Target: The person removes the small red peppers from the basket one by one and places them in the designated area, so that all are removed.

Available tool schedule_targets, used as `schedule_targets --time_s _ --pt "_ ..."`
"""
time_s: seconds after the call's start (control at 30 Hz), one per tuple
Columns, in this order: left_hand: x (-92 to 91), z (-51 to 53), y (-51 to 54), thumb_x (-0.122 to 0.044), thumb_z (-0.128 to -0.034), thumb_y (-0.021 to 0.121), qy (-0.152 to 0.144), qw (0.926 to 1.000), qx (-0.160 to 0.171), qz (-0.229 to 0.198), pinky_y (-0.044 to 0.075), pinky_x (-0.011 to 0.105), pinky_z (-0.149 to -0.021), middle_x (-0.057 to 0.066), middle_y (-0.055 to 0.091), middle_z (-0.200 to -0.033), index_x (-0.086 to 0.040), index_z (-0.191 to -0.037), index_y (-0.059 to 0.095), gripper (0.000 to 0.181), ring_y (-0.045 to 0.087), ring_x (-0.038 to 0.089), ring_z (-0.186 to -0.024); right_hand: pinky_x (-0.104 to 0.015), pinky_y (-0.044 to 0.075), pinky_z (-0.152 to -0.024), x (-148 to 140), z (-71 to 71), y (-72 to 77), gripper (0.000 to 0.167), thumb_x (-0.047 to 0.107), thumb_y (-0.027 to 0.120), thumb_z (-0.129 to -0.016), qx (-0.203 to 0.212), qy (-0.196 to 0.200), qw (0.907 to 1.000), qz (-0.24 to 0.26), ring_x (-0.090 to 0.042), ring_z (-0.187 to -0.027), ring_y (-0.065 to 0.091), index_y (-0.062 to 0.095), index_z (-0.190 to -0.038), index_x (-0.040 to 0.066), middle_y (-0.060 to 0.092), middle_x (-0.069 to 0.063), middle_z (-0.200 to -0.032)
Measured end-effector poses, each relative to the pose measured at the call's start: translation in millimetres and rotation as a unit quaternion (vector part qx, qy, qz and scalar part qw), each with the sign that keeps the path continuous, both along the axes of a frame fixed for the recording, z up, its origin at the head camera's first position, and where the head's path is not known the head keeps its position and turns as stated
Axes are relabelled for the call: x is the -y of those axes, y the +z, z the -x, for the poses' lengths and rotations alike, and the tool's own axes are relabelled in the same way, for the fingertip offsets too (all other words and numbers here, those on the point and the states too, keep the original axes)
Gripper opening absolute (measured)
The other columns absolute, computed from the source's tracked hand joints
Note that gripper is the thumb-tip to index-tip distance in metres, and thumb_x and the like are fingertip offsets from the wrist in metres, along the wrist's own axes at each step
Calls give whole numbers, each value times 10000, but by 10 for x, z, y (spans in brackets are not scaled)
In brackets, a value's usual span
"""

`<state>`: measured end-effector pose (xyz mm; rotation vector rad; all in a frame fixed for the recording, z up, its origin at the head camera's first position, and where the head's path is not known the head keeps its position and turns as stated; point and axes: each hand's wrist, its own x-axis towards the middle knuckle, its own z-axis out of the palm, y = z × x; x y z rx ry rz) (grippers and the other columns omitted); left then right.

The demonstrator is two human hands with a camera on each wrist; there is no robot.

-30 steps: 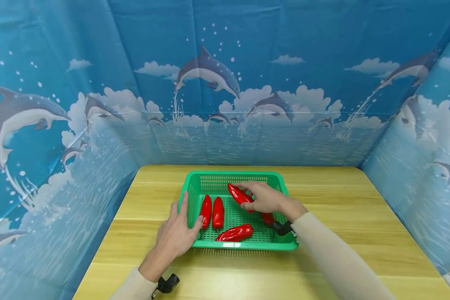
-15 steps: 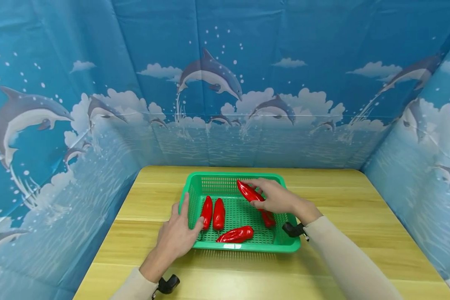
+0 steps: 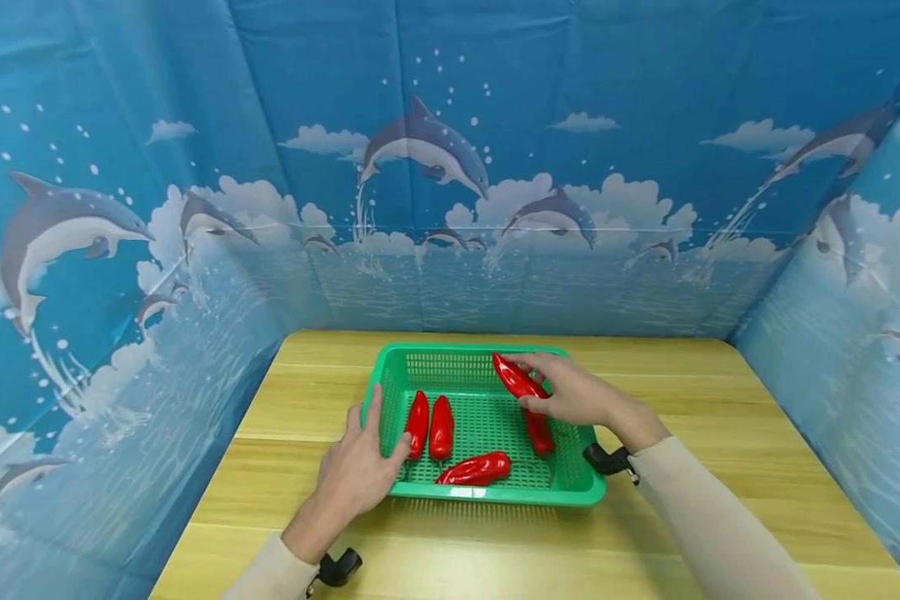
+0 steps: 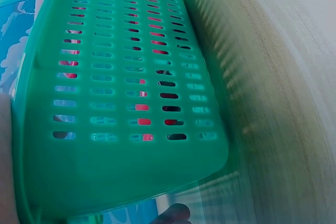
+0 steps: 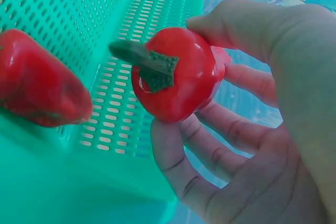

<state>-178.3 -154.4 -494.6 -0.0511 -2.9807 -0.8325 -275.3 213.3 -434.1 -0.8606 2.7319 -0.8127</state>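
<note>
The right hand (image 3: 581, 396) grasps a red pepper (image 3: 517, 379) over the basket (image 3: 528, 498); only the right wrist view shows its stem (image 5: 157, 72). The left hand (image 3: 355, 471), fingers (image 3: 373, 410) straight, touches the rim (image 3: 379, 365). Dolphin-printed sheeting (image 3: 420, 275) backs the bench (image 3: 667, 433).

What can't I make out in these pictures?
Head view: far end of the rightmost lying pepper, behind the right hand and held pepper.
Left wrist view: full shapes of the peppers, behind the green basket wall.
Right wrist view: one end of the pepper at left, cut by the left edge.
</note>
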Motion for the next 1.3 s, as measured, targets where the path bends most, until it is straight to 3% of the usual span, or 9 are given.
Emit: schedule_targets --time_s 0.3,0.4,0.43,0.53,0.63,0.67,0.8,0.97,1.3 --pt "-3 12 -9 -516 -1120 685 17 10000 -29 -47 446 353 -483 267 472 -1729 -197 -1899 126 1011 502 244 -510 -378 628 -860 -95 -8 76 735 191 783 -1114 84 0 9999 102 -310 -1239 709 479 -1778 109 680 -181 -1597" --pt "0 3 -26 -518 -1114 682 -13 9996 -228 -153 443 366 -468 293 490 -1697 -202 -1898 145 1001 488 242 -496 -354 623 -804 -126 -14 96 737 188 781 -1111 151 -58 9998 152 -289 -1174 714 478 -1775 91 701 -192 -1540" --pt "29 27 -105 -566 -1119 653 -77 9990 -415 -110 423 357 -464 303 490 -1686 -206 -1899 140 1000 467 225 -495 -346 624 -791 -137 -16 101 736 186 781 -1111 156 -75 9997 169 -279 -1166 714 479 -1774 89 705 -193 -1524" --pt "31 14 -103 -579 -1121 640 -105 9982 -566 -172 418 367 -450 316 505 -1660 -214 -1899 146 991 448 217 -485 -330 623 -753 -180 -19 113 737 167 788 -1104 118 -133 9997 193 -259 -1106 715 484 -1772 92 709 -202 -1506" --pt "30 21 -96 -565 -1124 648 -91 9988 -453 -152 421 363 -452 306 494 -1679 -214 -1899 138 992 456 224 -488 -326 620 -745 -228 -24 125 741 156 795 -1100 41 -175 9997 190 -249 -1083 714 487 -1771 93 713 -202 -1498" --pt "1 1 -20 -519 -1119 677 -25 9994 -271 -198 441 371 -453 296 493 -1689 -214 -1899 146 991 476 239 -485 -326 620 -753 -244 -26 130 741 156 798 -1099 27 -194 9996 189 -253 -1089 715 489 -1769 88 712 -202 -1498" --pt "-1 20 -16 -500 -1128 685 8 9999 -84 -98 442 349 -470 271 483 -1718 -198 -1897 148 986 493 240 -500 -327 618 -778 -312 -24 145 712 153 806 -1094 -93 -292 9993 206 -286 -1173 710 521 -1739 59 714 -202 -1499" --pt "-7 3 -15 -522 -1122 687 28 9999 -101 -41 436 339 -472 260 500 -1707 -190 -1897 148 1001 489 227 -502 -309 634 -745 -409 -14 167 696 114 818 -1078 -146 -331 9987 359 -331 -1215 717 552 -1719 58 688 -224 -1562" --pt "-7 11 -34 -525 -1118 686 45 9999 -142 30 435 342 -469 262 508 -1693 -190 -1897 150 1003 479 225 -494 -295 639 -744 -658 17 159 696 107 824 -1080 -320 -479 9978 321 -374 -1247 718 564 -1725 104 702 -223 -1467"
